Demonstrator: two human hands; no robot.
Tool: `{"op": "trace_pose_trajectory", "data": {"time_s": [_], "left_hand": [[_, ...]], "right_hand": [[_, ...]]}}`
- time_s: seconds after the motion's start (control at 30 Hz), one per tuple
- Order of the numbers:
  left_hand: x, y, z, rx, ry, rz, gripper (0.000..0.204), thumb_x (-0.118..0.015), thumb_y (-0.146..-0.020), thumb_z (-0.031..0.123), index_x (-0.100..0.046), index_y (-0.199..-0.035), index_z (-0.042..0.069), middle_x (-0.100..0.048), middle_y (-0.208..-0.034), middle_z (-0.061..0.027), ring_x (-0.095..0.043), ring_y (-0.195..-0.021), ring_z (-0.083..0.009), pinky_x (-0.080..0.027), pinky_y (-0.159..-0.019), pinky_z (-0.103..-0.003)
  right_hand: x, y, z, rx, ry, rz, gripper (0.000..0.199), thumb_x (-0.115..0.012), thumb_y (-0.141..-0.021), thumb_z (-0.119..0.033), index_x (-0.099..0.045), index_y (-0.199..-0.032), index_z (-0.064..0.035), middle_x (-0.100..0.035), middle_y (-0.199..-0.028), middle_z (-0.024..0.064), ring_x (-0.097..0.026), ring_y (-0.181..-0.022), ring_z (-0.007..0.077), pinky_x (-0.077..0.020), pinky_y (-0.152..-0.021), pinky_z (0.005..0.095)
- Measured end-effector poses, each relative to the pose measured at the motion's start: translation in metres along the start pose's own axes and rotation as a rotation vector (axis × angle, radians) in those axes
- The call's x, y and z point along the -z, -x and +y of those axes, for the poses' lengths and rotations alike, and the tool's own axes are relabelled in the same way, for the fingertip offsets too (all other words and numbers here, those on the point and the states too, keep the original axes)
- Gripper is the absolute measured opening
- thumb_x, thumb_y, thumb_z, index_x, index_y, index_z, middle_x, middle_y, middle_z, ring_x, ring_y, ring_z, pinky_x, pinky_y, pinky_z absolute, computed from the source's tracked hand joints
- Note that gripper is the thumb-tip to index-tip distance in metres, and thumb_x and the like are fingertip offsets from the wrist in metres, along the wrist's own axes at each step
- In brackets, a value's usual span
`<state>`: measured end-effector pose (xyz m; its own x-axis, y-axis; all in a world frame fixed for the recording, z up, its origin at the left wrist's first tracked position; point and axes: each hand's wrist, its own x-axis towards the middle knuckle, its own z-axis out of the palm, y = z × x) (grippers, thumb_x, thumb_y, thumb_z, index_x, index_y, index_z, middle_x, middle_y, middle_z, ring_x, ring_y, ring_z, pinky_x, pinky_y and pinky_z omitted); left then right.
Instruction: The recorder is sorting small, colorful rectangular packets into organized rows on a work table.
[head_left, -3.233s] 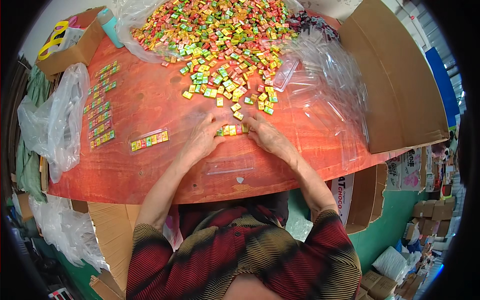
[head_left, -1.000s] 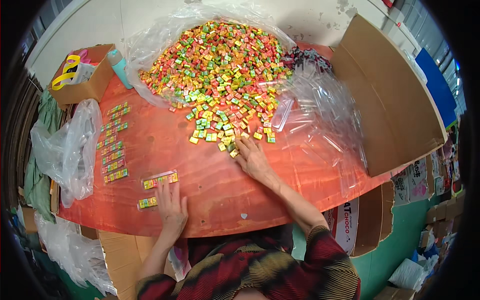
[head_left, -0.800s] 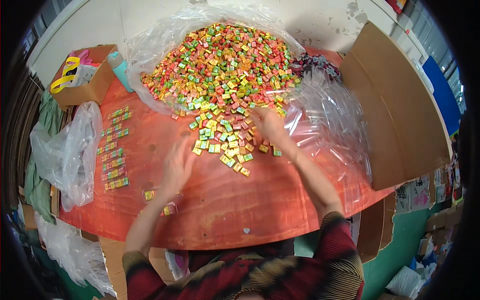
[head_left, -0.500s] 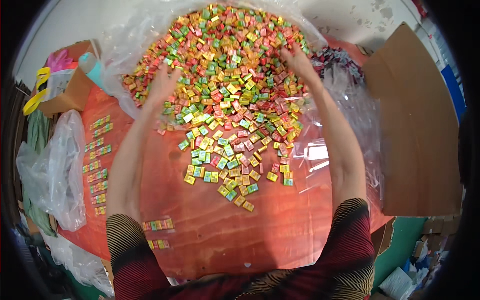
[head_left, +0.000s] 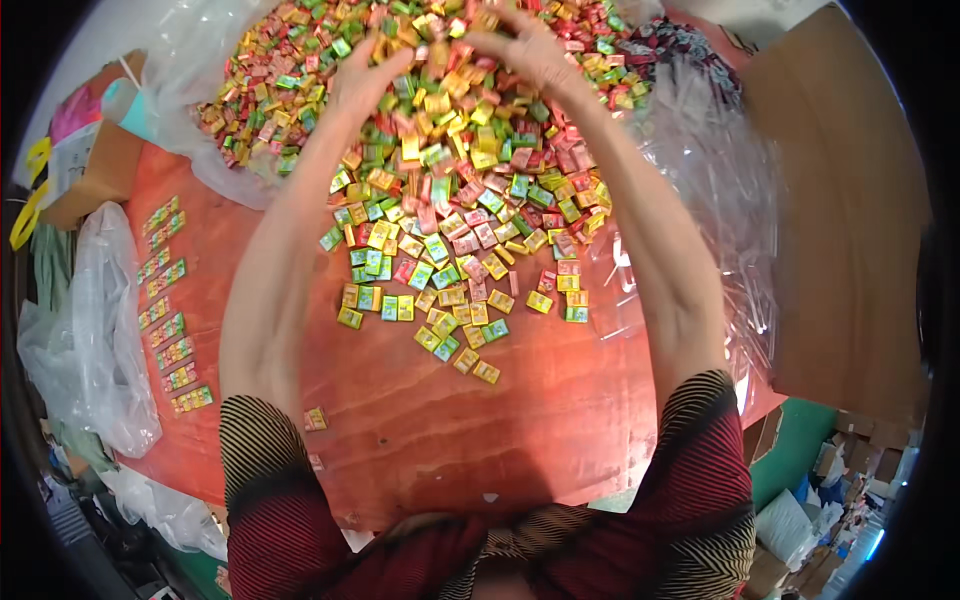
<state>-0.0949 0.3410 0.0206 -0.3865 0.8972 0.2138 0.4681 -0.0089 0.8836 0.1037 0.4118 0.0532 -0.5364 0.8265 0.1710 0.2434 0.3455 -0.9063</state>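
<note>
at 9 o'clock we see a clear bag (head_left: 85, 335), and right of it short rows of boxes (head_left: 175, 354) on the red table (head_left: 420, 430). at 11 o'clock our left hand (head_left: 365, 80) reaches into the heap of small bright boxes (head_left: 440, 190), thumb and fingers apart. the heap fills 12 o'clock and spills down to the middle. just past 12, our right hand (head_left: 530, 55) is spread too. both are blurry, so we cannot tell if either holds a box. a moment ago they were far apart; now they are closer together, so we think they are scooping boxes between them. at 2 o'clock is a pile of clear plastic (head_left: 720, 200), then tall brown cardboard (head_left: 850, 220) near 3.
</note>
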Motion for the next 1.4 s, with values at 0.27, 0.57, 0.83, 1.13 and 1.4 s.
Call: {"op": "trace_pose_trajectory", "data": {"time_s": [0.27, 0.57, 0.83, 1.13, 1.4], "left_hand": [[0.012, 0.105, 0.021, -0.188, 0.157, -0.156, 0.038, -0.059, -0.080, 0.022, -0.055, -0.113, 0.003, -0.061, -0.095, -0.0063, -0.056, -0.084, -0.0136, -0.043, -0.078, -0.028], [0.004, 0.228, 0.047, -0.560, -0.363, -0.120, 0.035, -0.049, -0.085, 0.019, -0.049, -0.114, -0.001, -0.053, -0.113, -0.0161, -0.046, -0.109, -0.0355, -0.032, -0.094, -0.044], [0.000, 0.267, 0.040, -0.544, -0.737, -0.037, 0.047, -0.053, -0.083, 0.022, -0.044, -0.127, 0.012, -0.037, -0.133, -0.0141, -0.025, -0.123, -0.0439, -0.021, -0.098, -0.057], [-0.008, 0.344, 0.036, -0.489, -0.731, -0.254, 0.057, -0.060, -0.077, 0.033, -0.043, -0.127, 0.010, -0.023, -0.140, -0.0182, -0.021, -0.126, -0.0437, -0.017, -0.097, -0.060], [-0.029, 0.315, 0.036, -0.508, -0.836, -0.167, 0.043, -0.057, -0.080, 0.025, -0.050, -0.121, 0.013, -0.030, -0.136, -0.0162, -0.025, -0.125, -0.0392, -0.023, -0.096, -0.058]], "right_hand": [[-0.044, 0.097, 0.002, 0.417, 0.062, 0.109, 0.032, -0.066, -0.076, -0.020, -0.060, -0.104, -0.0054, -0.053, -0.108, 0.0102, -0.049, -0.106, 0.0213, -0.0366, -0.093, 0.0321], [-0.084, 0.212, -0.009, 0.530, 0.524, 0.183, 0.029, -0.058, -0.074, -0.018, -0.059, -0.103, -0.0112, -0.054, -0.108, 0.0060, -0.049, -0.093, 0.0269, -0.0321, -0.089, 0.0447], [-0.078, 0.255, -0.027, 0.395, 0.598, 0.081, 0.036, -0.058, -0.072, -0.013, -0.058, -0.108, -0.0140, -0.051, -0.119, 0.0050, -0.044, -0.108, 0.0358, -0.0284, -0.094, 0.0579], [0.017, 0.301, 0.013, 0.071, 1.097, 0.304, 0.026, -0.055, -0.072, -0.010, -0.058, -0.097, -0.0114, -0.056, -0.103, 0.0077, -0.049, -0.101, 0.0282, -0.0369, -0.086, 0.0473], [0.005, 0.315, 0.014, 0.115, 1.117, 0.172, 0.029, -0.048, -0.076, -0.007, -0.058, -0.100, -0.0184, -0.056, -0.097, 0.0023, -0.051, -0.096, 0.0244, -0.0319, -0.089, 0.0518]]}}
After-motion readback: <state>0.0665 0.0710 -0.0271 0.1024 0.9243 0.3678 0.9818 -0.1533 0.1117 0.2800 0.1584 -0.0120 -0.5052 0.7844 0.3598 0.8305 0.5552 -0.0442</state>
